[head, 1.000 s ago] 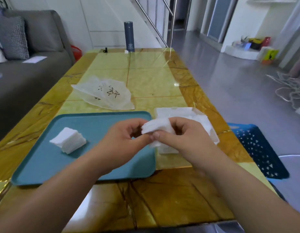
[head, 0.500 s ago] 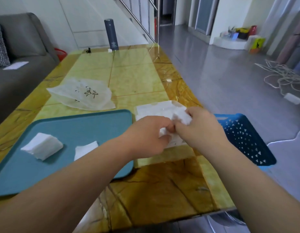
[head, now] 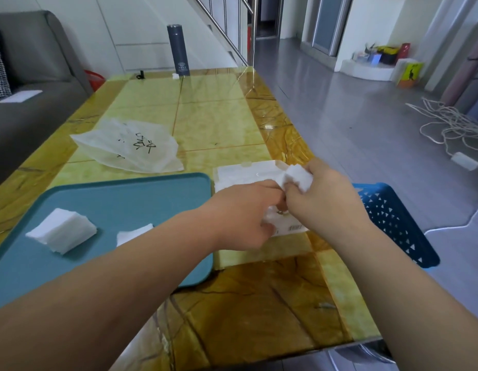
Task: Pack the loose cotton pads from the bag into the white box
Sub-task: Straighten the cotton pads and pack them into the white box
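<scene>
On glossy yellow marbled surface (head: pixel 213 124): teal rectangular plastic tray (head: pixel 125 199) at nine o'clock, staging a stack of white cotton pads (head: pixel 61 232); limp translucent plastic bag (head: pixel 130 145) at eleven. Flat white box (head: pixel 245 175) at centre, within reach. Right hand (head: pixel 326 202) arched above it, grip pinching a wad of white cotton pads (head: pixel 299 178), probably for loading; left hand (head: pixel 240 212) curled alongside, grip contents hidden.

Forearms extended, left hand (head: pixel 241 214) curled, right hand (head: pixel 323 202) gripping cotton pads (head: pixel 299 178), hands touching

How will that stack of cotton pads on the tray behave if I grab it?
The stack of cotton pads on the teal tray looks soft and probably very light. Its layers sit loose and fanned, so it will likely splay unless pinched through.
</scene>
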